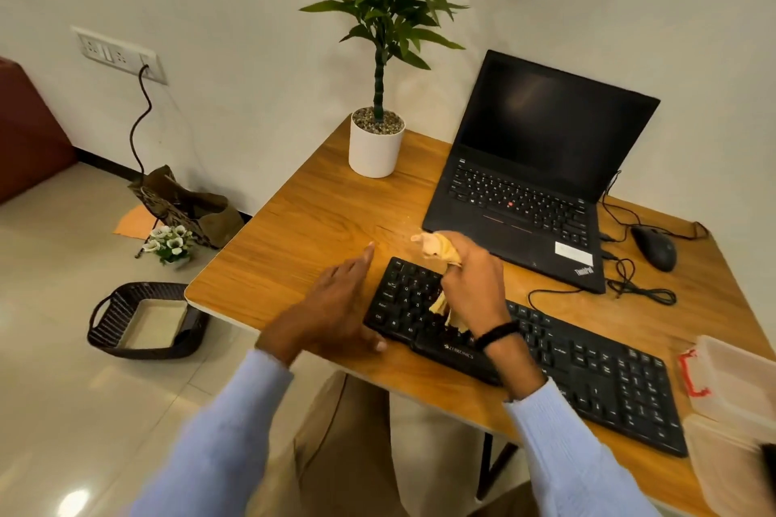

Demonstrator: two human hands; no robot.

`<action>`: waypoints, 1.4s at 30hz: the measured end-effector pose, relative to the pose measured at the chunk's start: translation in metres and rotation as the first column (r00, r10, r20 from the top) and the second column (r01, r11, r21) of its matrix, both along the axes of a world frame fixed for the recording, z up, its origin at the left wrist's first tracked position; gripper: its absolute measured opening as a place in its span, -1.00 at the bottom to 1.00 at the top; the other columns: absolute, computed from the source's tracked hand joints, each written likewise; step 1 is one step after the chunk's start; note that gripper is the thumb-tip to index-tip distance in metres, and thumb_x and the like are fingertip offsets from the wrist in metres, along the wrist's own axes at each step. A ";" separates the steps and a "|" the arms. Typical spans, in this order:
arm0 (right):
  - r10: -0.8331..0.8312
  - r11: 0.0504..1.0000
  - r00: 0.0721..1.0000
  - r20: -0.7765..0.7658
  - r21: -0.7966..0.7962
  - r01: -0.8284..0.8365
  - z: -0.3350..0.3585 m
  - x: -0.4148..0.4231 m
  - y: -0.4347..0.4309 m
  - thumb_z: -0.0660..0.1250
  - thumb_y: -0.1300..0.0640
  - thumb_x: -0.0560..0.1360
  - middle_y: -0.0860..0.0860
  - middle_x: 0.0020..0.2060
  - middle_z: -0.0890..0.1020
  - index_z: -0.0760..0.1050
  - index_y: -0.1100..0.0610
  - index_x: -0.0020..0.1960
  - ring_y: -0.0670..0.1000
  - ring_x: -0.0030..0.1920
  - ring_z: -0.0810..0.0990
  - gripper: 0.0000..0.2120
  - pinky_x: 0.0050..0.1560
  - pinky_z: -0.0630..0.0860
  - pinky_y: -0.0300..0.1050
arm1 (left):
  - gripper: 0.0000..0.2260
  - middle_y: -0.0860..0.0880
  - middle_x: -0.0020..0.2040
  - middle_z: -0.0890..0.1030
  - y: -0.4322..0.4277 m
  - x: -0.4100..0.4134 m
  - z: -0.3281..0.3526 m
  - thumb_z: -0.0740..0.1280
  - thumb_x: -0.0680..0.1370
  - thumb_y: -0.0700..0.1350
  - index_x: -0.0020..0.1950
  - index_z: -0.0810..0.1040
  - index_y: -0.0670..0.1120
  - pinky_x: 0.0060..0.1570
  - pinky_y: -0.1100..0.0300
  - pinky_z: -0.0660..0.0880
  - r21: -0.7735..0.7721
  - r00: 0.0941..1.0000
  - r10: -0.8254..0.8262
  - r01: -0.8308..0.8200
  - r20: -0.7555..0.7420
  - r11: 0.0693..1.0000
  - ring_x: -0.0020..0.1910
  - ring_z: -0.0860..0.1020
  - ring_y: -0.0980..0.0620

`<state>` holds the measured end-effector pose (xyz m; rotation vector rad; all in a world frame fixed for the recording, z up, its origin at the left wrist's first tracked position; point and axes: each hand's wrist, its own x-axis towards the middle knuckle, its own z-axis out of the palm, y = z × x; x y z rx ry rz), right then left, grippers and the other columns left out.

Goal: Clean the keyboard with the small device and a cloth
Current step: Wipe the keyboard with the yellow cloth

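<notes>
1. The long black plastic keyboard (pixel 546 353) lies flat near the front edge of the wooden desk (pixel 302 222), just before the open black laptop (pixel 529 189).
2. Right hand (pixel 474 285) hovers over the keyboard's left end, fingers curled tight around a crumpled yellow cloth (pixel 441 252); loose ends poke out above the fist and dangle below onto the keys.
3. That cloth looks soft and limp, feather-light; bunching it in the fist seems the sensible hold for wiping.
4. Left hand (pixel 340 298) lies flat and spread, fingers extended, its thumb side touching the keyboard's left edge, gripping nothing.
5. The keyboard should be stiff, light and prone to sliding, so bracing that end makes sense.
6. The small device? Can't pick it out here.
</notes>
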<state>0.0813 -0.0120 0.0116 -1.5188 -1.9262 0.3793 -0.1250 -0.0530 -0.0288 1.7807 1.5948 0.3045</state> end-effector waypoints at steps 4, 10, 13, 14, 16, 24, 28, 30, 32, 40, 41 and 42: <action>0.049 0.997 0.992 0.117 -0.067 -0.041 -0.018 -0.011 0.010 0.26 0.38 0.45 -0.01 0.08 0.66 0.55 0.02 0.23 0.01 0.09 0.60 -0.56 0.09 0.48 -0.22 | 0.40 0.10 0.64 -0.04 0.041 -0.011 0.011 0.68 0.18 0.14 0.48 -0.49 0.29 0.52 -0.27 0.06 -0.060 0.964 -0.248 0.244 -0.092 0.968 0.58 -0.01 -0.14; 0.237 0.966 0.938 0.253 -0.163 -0.200 -0.040 -0.023 0.003 0.19 0.46 0.40 0.08 0.36 0.48 0.44 0.12 0.36 0.09 0.45 0.32 -0.43 0.44 0.24 -0.08 | 0.32 0.06 0.64 -0.01 0.047 -0.017 0.000 0.66 0.25 0.13 0.38 -0.51 0.44 0.52 -0.25 0.07 -0.074 0.939 -0.335 0.330 -0.074 0.941 0.58 0.02 -0.17; 0.284 0.957 0.906 0.313 -0.146 -0.249 -0.042 -0.026 -0.004 0.18 0.43 0.44 0.08 0.45 0.34 0.34 0.12 0.44 0.06 0.51 0.18 -0.41 0.50 0.01 -0.13 | 0.33 0.06 0.63 0.01 0.049 -0.020 -0.002 0.66 0.25 0.13 0.47 -0.47 0.36 0.51 -0.22 0.10 -0.053 0.942 -0.332 0.329 -0.056 0.943 0.58 0.04 -0.15; 0.310 0.950 0.892 0.330 -0.133 -0.281 -0.043 -0.025 -0.009 0.18 0.43 0.45 0.09 0.47 0.32 0.32 0.12 0.45 0.06 0.52 0.16 -0.40 0.51 -0.03 -0.13 | 0.32 0.06 0.63 0.01 0.049 -0.020 -0.003 0.66 0.25 0.13 0.50 -0.44 0.34 0.51 -0.20 0.11 -0.048 0.943 -0.330 0.328 -0.046 0.944 0.57 0.04 -0.13; 0.383 0.924 0.867 0.320 -0.145 -0.354 -0.042 -0.019 -0.022 0.16 0.42 0.46 0.09 0.47 0.30 0.30 0.14 0.47 0.03 0.52 0.13 -0.40 0.53 -0.05 -0.10 | 0.30 0.10 0.62 0.02 0.049 -0.022 -0.004 0.66 0.25 0.13 0.53 -0.38 0.34 0.51 -0.19 0.10 -0.024 0.942 -0.334 0.334 -0.017 0.942 0.57 0.04 -0.11; 0.388 0.922 0.881 0.272 -0.091 -0.378 -0.043 0.016 -0.059 0.28 0.48 0.37 -0.05 0.44 0.29 0.35 0.08 0.44 -0.12 0.46 0.10 -0.31 0.50 0.02 -0.08 | 0.24 0.02 0.59 0.08 0.047 -0.019 0.000 0.66 0.27 0.07 0.57 -0.25 0.30 0.46 -0.19 0.16 -0.036 0.948 -0.318 0.317 -0.031 0.948 0.54 0.10 -0.13; 0.478 0.851 0.726 0.494 -0.056 -0.523 -0.063 0.003 -0.068 0.47 0.35 0.34 0.10 0.41 0.41 0.35 0.17 0.43 0.07 0.45 0.24 -0.31 0.41 0.22 0.18 | 0.21 -0.02 0.60 0.07 0.047 -0.016 0.006 0.66 0.29 0.04 0.58 -0.23 0.27 0.46 -0.18 0.17 -0.062 0.945 -0.323 0.320 -0.045 0.945 0.54 0.10 -0.17; 0.506 0.827 0.636 0.582 -0.117 -0.550 -0.065 0.016 -0.078 0.57 0.23 0.25 0.09 0.39 0.44 0.38 0.14 0.41 0.09 0.41 0.37 -0.23 0.40 0.27 0.13 | 0.20 -0.05 0.59 0.08 0.048 -0.015 0.008 0.66 0.29 0.02 0.57 -0.21 0.28 0.45 -0.17 0.20 -0.082 0.948 -0.316 0.312 -0.038 0.947 0.53 0.12 -0.18; 0.459 0.855 0.634 0.623 -0.116 -0.506 -0.055 0.035 -0.083 0.64 0.18 0.13 0.05 0.32 0.52 0.47 0.10 0.34 0.05 0.34 0.48 -0.20 0.36 0.29 0.10 | 0.19 -0.08 0.57 0.10 0.047 -0.014 0.009 0.66 0.29 0.01 0.57 -0.20 0.31 0.43 -0.18 0.22 -0.091 0.952 -0.304 0.300 -0.040 0.950 0.52 0.13 -0.18; 0.355 0.870 0.628 0.693 0.002 -0.494 -0.063 0.003 -0.092 0.52 0.22 0.32 0.12 0.43 0.38 0.33 0.16 0.44 0.13 0.44 0.33 -0.27 0.44 0.12 0.16 | 0.17 -0.07 0.56 0.11 0.047 -0.012 0.013 0.66 0.28 0.04 0.53 -0.18 0.38 0.44 -0.25 0.23 -0.131 0.948 -0.313 0.303 -0.056 0.944 0.52 0.11 -0.19; 0.343 0.879 0.619 0.706 -0.010 -0.476 -0.062 0.008 -0.097 0.51 0.24 0.32 0.12 0.43 0.38 0.33 0.17 0.43 0.15 0.44 0.32 -0.27 0.44 0.14 0.18 | 0.16 -0.07 0.56 0.12 0.047 -0.012 0.014 0.66 0.28 0.04 0.53 -0.17 0.39 0.44 -0.26 0.24 -0.139 0.950 -0.307 0.298 -0.055 0.945 0.52 0.12 -0.18; 0.337 0.890 0.614 0.714 -0.027 -0.456 -0.060 0.016 -0.103 0.49 0.27 0.30 0.12 0.42 0.39 0.36 0.17 0.42 0.16 0.44 0.32 -0.29 0.43 0.16 0.20 | 0.16 -0.07 0.56 0.12 0.047 -0.012 0.014 0.66 0.28 0.03 0.53 -0.16 0.39 0.43 -0.26 0.24 -0.140 0.951 -0.304 0.294 -0.055 0.946 0.52 0.12 -0.18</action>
